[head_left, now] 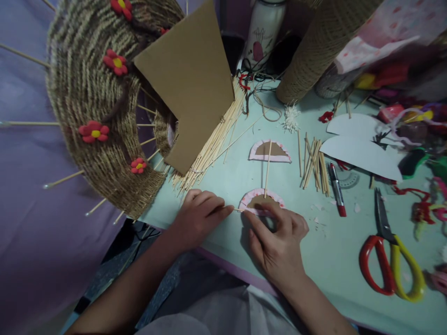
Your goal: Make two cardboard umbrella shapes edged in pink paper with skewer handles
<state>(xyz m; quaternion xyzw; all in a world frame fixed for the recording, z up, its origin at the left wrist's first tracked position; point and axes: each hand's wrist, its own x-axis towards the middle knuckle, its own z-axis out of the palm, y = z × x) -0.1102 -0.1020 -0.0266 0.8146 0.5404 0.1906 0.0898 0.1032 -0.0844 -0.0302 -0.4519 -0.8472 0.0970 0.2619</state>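
Observation:
My left hand (200,216) is closed, pinching a short thin wooden stick (238,210) between thumb and fingers. The stick lies along the straight lower edge of a half-round cardboard piece (256,203) with pink-and-white fabric round its rim. My right hand (279,239) bends over the lower right of this piece; a fingertip meets the stick's right end and other fingers press on the cardboard, hiding part of it. A second half-round piece (260,150) with the same trim lies farther back. An upright-lying wooden stick (267,170) joins the two pieces.
Left stands a large twine-wrapped ring (73,93) with red flowers and projecting sticks. A bent cardboard sheet (195,70) leans over a bundle of sticks (213,144). Rightward lie short sticks (314,163), a marker (337,188), white paper shapes (363,153) and scissors (386,246).

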